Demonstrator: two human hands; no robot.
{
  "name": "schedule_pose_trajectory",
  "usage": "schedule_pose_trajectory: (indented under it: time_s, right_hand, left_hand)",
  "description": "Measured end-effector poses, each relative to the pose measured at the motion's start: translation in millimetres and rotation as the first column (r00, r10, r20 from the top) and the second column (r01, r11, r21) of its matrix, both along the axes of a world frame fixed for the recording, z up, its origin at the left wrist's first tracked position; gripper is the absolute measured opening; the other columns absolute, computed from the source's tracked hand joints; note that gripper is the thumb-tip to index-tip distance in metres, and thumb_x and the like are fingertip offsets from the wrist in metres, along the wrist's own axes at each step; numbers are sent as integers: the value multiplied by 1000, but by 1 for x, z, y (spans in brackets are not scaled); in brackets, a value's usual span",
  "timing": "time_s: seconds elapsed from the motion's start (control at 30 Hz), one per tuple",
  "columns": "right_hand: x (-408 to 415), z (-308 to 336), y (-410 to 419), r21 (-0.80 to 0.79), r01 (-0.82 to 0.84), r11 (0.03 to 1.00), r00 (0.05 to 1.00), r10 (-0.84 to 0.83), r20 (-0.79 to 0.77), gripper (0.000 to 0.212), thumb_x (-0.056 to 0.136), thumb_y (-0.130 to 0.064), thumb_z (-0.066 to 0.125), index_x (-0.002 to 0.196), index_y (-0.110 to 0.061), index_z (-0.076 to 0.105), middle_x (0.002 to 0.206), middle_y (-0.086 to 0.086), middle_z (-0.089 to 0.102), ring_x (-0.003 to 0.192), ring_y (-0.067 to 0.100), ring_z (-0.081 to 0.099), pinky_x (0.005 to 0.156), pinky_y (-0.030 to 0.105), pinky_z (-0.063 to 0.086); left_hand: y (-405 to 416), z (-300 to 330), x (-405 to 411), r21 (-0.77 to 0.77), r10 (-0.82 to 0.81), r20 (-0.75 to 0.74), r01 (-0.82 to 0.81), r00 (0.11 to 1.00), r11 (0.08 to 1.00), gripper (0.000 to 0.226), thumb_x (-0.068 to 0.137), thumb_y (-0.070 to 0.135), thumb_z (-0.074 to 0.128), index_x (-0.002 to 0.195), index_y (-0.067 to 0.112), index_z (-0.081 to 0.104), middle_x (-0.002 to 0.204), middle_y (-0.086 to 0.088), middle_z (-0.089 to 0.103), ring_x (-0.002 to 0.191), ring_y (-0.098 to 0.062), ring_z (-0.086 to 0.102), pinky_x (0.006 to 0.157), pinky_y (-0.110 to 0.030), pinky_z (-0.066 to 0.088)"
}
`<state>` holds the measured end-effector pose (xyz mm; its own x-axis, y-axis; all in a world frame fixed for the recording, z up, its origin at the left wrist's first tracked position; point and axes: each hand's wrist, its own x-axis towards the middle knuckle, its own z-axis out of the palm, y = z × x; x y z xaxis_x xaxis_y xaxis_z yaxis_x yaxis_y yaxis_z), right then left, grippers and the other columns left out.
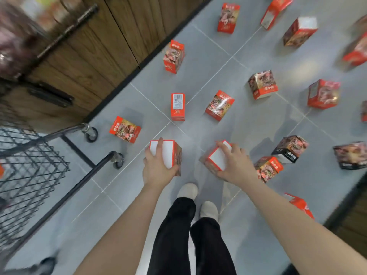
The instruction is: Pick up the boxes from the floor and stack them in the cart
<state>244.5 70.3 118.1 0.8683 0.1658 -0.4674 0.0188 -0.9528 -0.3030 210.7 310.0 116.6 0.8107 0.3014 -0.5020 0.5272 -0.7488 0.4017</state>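
Left hand point(156, 165) gripped one box point(169, 153), fingers curled round it; right hand point(232, 161) gripped another box point(217, 157) likewise; cart point(39, 155) stood left; further boxes littered the floor point(248, 124).

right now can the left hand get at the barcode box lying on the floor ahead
Probably not yet: the left hand already grips a white-topped box. The floor to the barcode box lies open.

Both bare arms extended forward and down, forearms converging toward the hands. Left hand point(156, 163) palm-down, fingers curled over near edge of red-and-white box point(168, 155), one fingertip reaching its far rim, thumb on near side. Right hand point(232, 163) palm-down, fingers spread and curled over second box point(217, 157) (tilted), thumb along its near lower edge. Black-trousered legs, pale shoes below.
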Motion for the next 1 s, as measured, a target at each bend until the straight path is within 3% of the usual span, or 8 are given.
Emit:
schedule_pose_trajectory:
  time_s: [0.17,0.3,0.4,0.57,0.77,0.93,1.0]
  right_hand:
    - [10,113,3,90,-55,994,998,55,1,100,52,-70,43,145,-38,20,128,10,42,116,34,46,96,46,43]
    - [5,176,15,152,-131,980,991,125,51,106,47,-65,49,145,-38,21,127,8,43,114,34,47,93,44,45]
    - [2,221,34,193,-190,963,979,171,112,107,45,-68,47,144,-31,27,136,8,41,122,33,43,99,43,41]
    - [-7,284,86,203,-301,932,945,263,194,111,42,-70,41,145,-31,28,126,7,49,117,31,49,93,38,41]
    - [-28,345,170,302,-422,855,895,340,287,104,52,-65,61,146,-37,25,122,6,50,114,28,52,92,39,44]
    - [-56,381,267,357,-478,802,867,367,336,99,56,-47,72,143,-41,25,117,2,48,112,24,49,86,35,43]
    - [-69,389,303,397,-468,789,877,358,322,102,50,-53,67,142,-42,25,123,3,48,117,24,47,88,37,43]
  left_hand:
    - [8,105,-11,-19,25,129,-22,991,1000,101,66,46,71,144,45,7,144,-10,18,122,-38,42,92,-47,47]
    - [27,177,-38,15,66,216,-71,974,997,98,69,41,71,147,40,11,147,-10,16,126,-37,39,93,-43,45]
    - [47,221,-61,18,125,298,-136,946,990,95,69,44,69,145,44,12,144,-6,20,127,-33,39,91,-43,47]
    - [90,276,-110,69,177,384,-219,906,973,92,73,44,67,148,33,16,144,-5,24,127,-30,39,94,-37,42]
    - [167,324,-168,113,226,434,-302,872,947,101,57,65,43,148,33,14,145,-6,25,125,-30,43,91,-40,47]
    - [250,364,-219,131,265,499,-373,825,918,99,61,68,44,148,33,13,149,-4,20,128,-28,41,90,-41,48]
    - [287,376,-241,137,272,516,-391,812,910,94,67,61,53,148,34,14,149,-4,21,130,-28,39,91,-40,46]
